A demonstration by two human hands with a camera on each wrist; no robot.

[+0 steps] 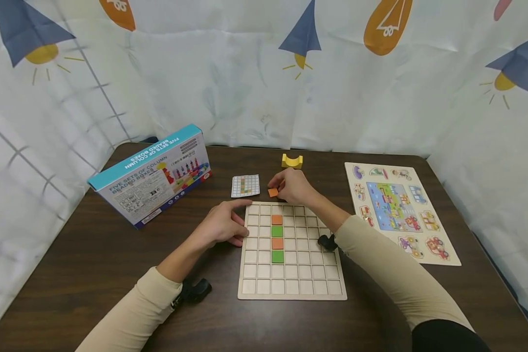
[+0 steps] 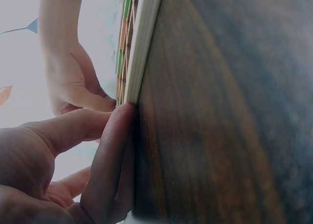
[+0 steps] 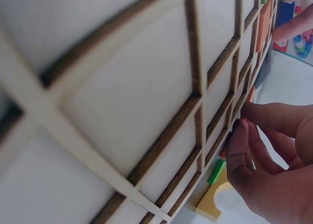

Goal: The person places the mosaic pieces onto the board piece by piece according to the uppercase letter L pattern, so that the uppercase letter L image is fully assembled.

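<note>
touching the left edge of the grid board (image 1: 290, 272), the left hand (image 1: 222, 222) rests loosely; the board should be stiff, best held by its rim. the puzzle board (image 1: 427, 198) lies right of the right forearm (image 1: 330, 212), which covers one board corner; the box (image 1: 151, 178) stands left of the left hand. a yellow block (image 1: 292, 163) sits beyond the right hand (image 1: 294, 186), which pinches an orange tile (image 1: 272, 192), probably light, hard, best gripped edgewise.

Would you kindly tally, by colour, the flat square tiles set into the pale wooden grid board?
Orange flat square tiles in the pale wooden grid board: 2
Green flat square tiles: 2
Total: 4
</note>
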